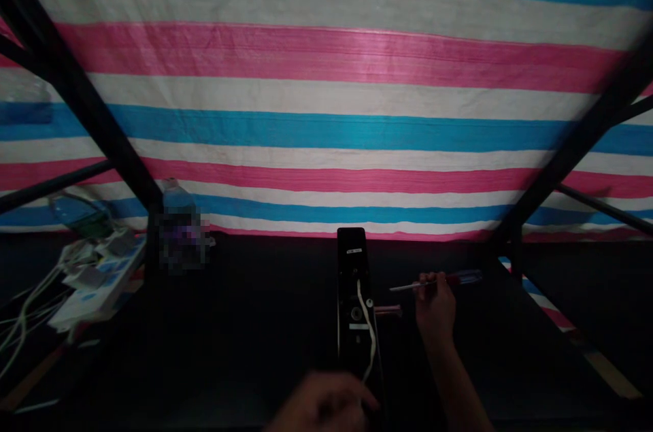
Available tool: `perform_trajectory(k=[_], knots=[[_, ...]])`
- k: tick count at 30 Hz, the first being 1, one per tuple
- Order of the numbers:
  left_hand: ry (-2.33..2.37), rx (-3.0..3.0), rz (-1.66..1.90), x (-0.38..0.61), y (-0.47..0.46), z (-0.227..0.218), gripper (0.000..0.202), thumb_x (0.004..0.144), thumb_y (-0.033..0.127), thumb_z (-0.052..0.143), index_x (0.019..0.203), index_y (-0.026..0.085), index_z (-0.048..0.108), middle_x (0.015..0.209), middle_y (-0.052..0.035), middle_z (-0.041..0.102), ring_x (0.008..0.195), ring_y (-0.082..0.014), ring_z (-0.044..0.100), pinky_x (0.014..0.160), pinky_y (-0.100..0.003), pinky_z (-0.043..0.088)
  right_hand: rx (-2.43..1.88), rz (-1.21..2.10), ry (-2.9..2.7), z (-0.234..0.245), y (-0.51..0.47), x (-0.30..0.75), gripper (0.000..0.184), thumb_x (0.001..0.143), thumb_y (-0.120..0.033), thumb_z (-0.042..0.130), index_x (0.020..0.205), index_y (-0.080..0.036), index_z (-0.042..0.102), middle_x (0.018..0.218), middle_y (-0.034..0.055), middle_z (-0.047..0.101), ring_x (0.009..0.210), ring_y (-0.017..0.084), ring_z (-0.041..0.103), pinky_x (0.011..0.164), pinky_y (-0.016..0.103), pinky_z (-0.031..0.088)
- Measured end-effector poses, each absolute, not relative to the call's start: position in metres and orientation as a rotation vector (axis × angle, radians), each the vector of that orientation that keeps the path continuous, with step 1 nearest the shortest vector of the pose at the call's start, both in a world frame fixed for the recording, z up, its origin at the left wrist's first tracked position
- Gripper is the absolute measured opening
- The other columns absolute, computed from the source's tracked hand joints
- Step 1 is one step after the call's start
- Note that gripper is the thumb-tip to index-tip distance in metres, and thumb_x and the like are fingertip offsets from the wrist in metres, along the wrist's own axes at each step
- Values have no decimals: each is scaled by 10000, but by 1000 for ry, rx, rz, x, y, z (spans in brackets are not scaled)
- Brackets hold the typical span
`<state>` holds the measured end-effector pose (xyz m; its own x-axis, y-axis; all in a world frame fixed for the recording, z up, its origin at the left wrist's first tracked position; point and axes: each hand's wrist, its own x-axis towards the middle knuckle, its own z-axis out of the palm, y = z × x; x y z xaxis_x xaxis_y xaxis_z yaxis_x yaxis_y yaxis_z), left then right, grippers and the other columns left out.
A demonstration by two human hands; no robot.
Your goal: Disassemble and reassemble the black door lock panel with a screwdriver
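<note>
A long, narrow black device [352, 255], shaped like a door lock panel, lies on the dark surface with its far end toward the striped sheet. A white cable [368, 326] runs along it toward me. At its near end my left hand [326, 401], blurred and cut off by the lower edge, is curled with its fingertips at the cable. My right hand [436, 303] is closed around a screwdriver [462, 277], whose metal shaft points left toward the device. A pinkish bar [388, 310] sticks out from the device's right side, below the shaft.
Behind hangs a sheet [326, 98] with blue, white and pink stripes. Dark frame bars slope in at the left [96, 105] and right [566, 153]. A power strip [99, 289] with plugs and cables lies at left, near a clear bottle [178, 201].
</note>
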<state>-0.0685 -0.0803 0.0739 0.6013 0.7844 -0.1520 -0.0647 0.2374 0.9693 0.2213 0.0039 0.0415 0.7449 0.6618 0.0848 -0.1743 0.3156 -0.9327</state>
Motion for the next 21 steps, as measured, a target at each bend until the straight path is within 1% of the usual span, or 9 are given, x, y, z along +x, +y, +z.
perform_trajectory(k=[2, 3, 4, 6, 8, 10, 13, 18, 21], knots=[[925, 1250, 782, -70, -44, 82, 229, 920, 416, 650, 992, 217, 737, 857, -35, 747, 881, -239, 713, 834, -388, 567, -1033, 593, -555, 64, -8, 202, 356, 906, -561, 554, 779, -232, 504, 725, -35, 598, 492, 97, 511, 513, 252, 466], [1055, 1280, 902, -68, -28, 84, 237, 868, 403, 705, 1015, 219, 736, 959, -54, 764, 1002, -261, 704, 930, -399, 535, -999, 619, -631, 75, -13, 190, 342, 925, -531, 560, 780, -223, 529, 763, -18, 632, 513, 102, 541, 529, 256, 475], [1110, 1292, 943, -64, -14, 83, 329, 808, 406, 754, 1074, 214, 724, 1063, -79, 761, 1083, -287, 685, 982, -421, 510, -999, 641, -729, 85, -19, 178, 338, 949, -512, 545, 784, -217, 553, 771, -7, 648, 527, 111, 565, 535, 257, 478], [1071, 1239, 946, -52, 5, 75, 511, 750, 423, 776, 1196, 195, 674, 1155, -117, 745, 1095, -307, 690, 975, -446, 518, -1072, 651, -985, 100, -26, 157, 360, 980, -487, 509, 786, -203, 615, 727, 8, 660, 534, 126, 592, 535, 255, 477], [1009, 1220, 958, -38, 11, 61, 590, 770, 425, 743, 1288, 176, 611, 1105, -121, 757, 1050, -296, 706, 948, -440, 527, -1122, 618, -1275, 107, -30, 143, 385, 995, -455, 484, 748, -204, 640, 706, 21, 661, 616, 151, 639, 600, 265, 499], [1028, 1213, 1008, -28, 8, 44, 602, 806, 430, 702, 1327, 159, 569, 996, -95, 764, 968, -273, 718, 896, -408, 537, -1148, 564, -1494, 106, -31, 137, 372, 1001, -404, 468, 724, -216, 631, 737, 28, 670, 698, 166, 660, 669, 275, 508], [1083, 1211, 1079, -20, 0, 25, 589, 867, 477, 627, 1355, 160, 536, 892, -52, 740, 846, -247, 708, 795, -368, 544, -1183, 503, -1654, 100, -32, 138, 320, 1004, -314, 432, 758, -233, 619, 802, 30, 682, 739, 165, 663, 723, 287, 508], [1093, 1317, 1126, -22, -4, 13, 430, 890, 488, 605, 1180, 176, 664, 965, -64, 749, 990, -275, 690, 896, -370, 520, -1163, 470, -1769, 99, -33, 137, 265, 970, -194, 412, 792, -234, 604, 882, 43, 686, 825, 171, 670, 743, 281, 509], [1087, 1334, 1111, -22, -2, 14, 426, 890, 461, 607, 1199, 172, 662, 989, -62, 755, 967, -263, 693, 874, -358, 525, -1136, 445, -1808, 108, -29, 135, 235, 951, -161, 419, 821, -229, 602, 849, 39, 675, 804, 169, 659, 727, 274, 510]])
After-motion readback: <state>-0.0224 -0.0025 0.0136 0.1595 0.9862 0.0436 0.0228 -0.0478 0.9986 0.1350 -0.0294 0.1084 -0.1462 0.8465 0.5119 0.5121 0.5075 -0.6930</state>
